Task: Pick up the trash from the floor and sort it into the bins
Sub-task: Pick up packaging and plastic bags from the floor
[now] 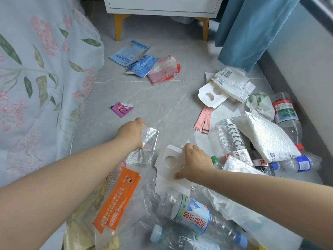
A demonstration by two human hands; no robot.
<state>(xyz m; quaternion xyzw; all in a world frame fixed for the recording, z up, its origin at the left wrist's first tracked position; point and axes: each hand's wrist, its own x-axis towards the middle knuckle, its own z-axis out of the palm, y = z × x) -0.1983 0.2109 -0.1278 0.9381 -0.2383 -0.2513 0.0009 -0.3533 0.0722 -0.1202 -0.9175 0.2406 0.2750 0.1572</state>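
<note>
Trash lies scattered over the grey tiled floor. My left hand (131, 132) grips a clear crinkled plastic wrapper (145, 147) in the middle of the floor. My right hand (193, 162) rests curled on a white cardboard piece with round holes (168, 160), thumb at its near edge. Close to me lie an orange packet (118, 199) and a clear bottle with a blue-and-white label (192, 210). A purple sachet (122, 108) sits alone further out. No bins are in view.
A floral bedspread (41, 83) hangs along the left. A white cabinet on yellow legs (162, 8) stands at the back, a blue curtain (252, 31) at the right. Blue packets (134, 56), a red-and-clear bag (164, 70), bottles (286, 114) and a white pouch (270, 138) lie around.
</note>
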